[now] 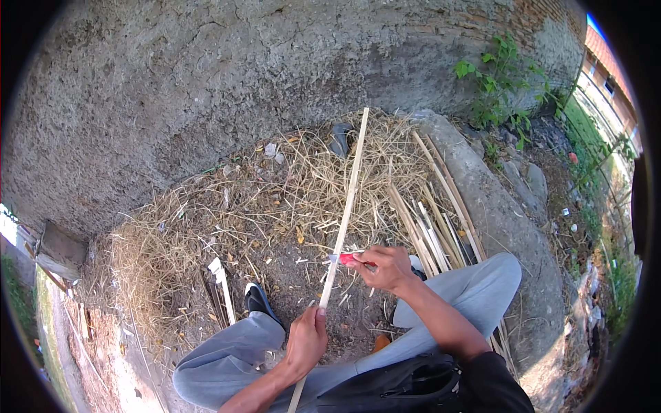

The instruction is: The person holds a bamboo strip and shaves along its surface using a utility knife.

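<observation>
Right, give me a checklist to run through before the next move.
1. Left hand gripping the long, pale wooden strip: ok.
2. Right hand holding the small red-handled knife: ok.
3. Left hand clear of the blade: ok, well apart.
4. Knife positioned at the strip: ok.
5. Blade sharp: cannot tell.
6. Brown earth ground free of litter: not ok, dry yellowish straw lies scattered.

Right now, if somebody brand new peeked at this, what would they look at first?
Probably the long pale strip, slanting up the middle of the picture, gripped near its lower part by the left hand. Next comes the bright red tool in the right hand, right by the strip. Then the leafy green plant at the upper right, beside the rough grey wall.
</observation>
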